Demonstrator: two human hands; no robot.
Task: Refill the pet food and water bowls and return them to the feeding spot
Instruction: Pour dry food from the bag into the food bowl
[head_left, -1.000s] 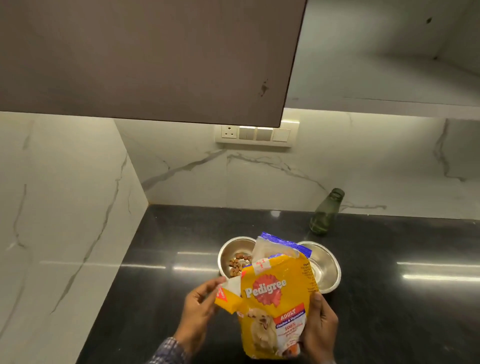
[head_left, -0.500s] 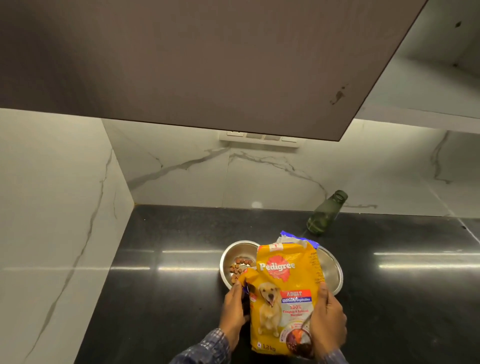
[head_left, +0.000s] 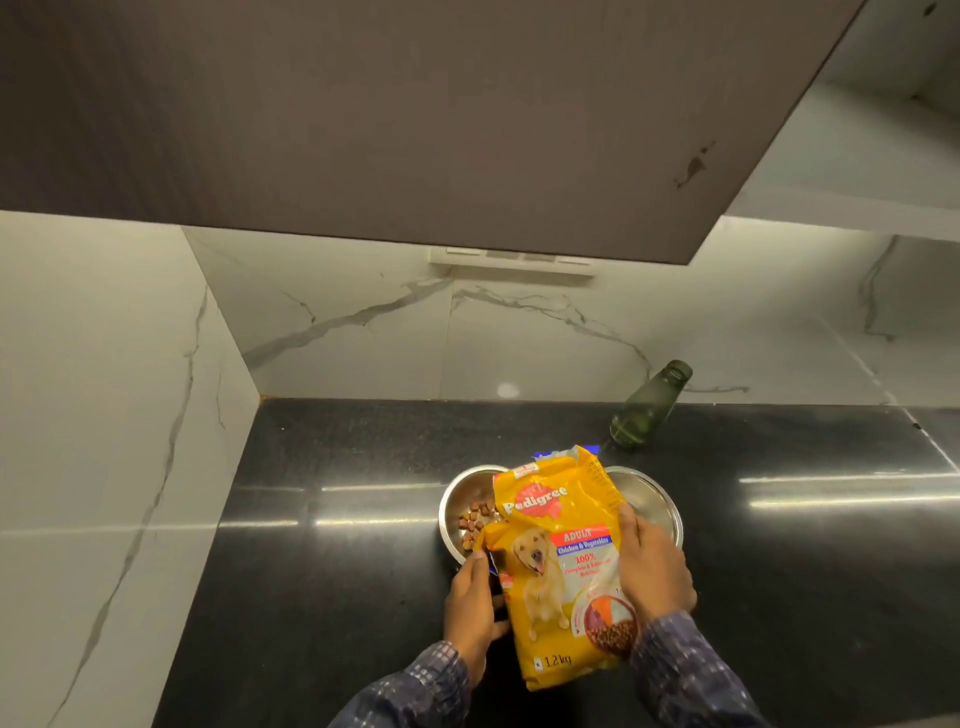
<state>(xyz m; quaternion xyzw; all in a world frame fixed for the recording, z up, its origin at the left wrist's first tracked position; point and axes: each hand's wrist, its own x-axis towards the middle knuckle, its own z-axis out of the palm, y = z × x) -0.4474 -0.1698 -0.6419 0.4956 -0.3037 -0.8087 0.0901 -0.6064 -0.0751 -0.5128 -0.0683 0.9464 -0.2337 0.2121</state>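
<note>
Hands held a yellow food bag (head_left: 558, 566) upright over the black counter (head_left: 322, 571), in front of two steel bowls. Left hand (head_left: 470, 605) gripped the bag's left edge, thumb up along the side and fingers curled behind it. Right hand (head_left: 652, 566) clasped the right edge, fingers wrapped over the front. Both sleeves (head_left: 685, 675) were dark and checked. The bag's top was folded and hid part of each bowl. The left bowl (head_left: 460, 491) held a small heap of brown kibble (head_left: 475, 519); the right bowl (head_left: 652, 496) showed only bare metal where visible. The bowls sat side by side, touching or nearly so behind the bag. A green bottle (head_left: 649, 405) stood uncapped near the marble wall (head_left: 519, 338), behind the right bowl. A dark cabinet (head_left: 415, 114) hung overhead.
</note>
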